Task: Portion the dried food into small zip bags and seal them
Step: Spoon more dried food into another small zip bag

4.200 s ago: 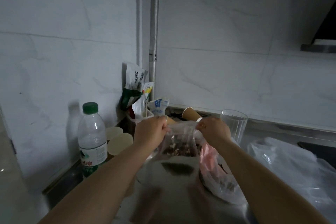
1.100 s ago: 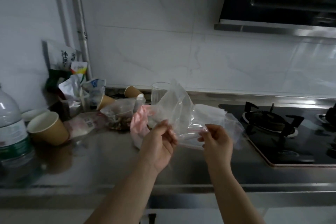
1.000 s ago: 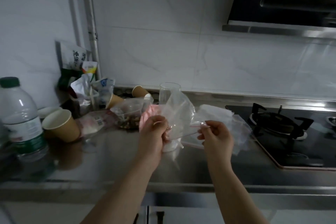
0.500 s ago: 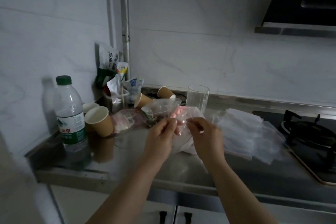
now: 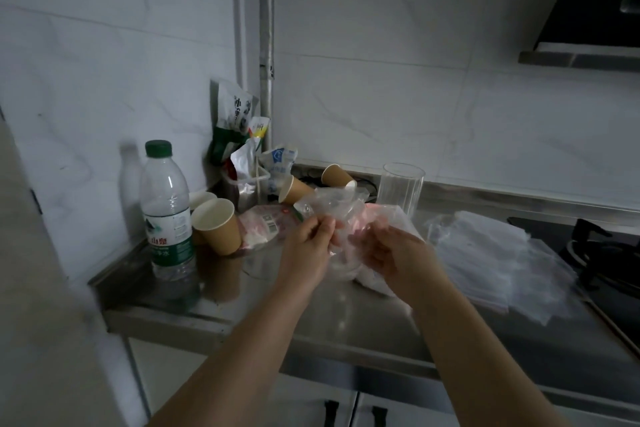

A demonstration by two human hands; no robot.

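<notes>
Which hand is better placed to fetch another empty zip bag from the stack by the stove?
Right. The right hand is nearer the stack of empty zip bags; the left hand would have to cross over.

2 bare forearms entering from the lower edge, each ending in a bare hand: left hand, right hand. No sleeves, cuffs or gloves within view; arms uncovered up to the frame border. No rings, watch or bracelet discernible on either wrist or on the fingers in the dim light. Nails short and unpainted where visible.
</notes>
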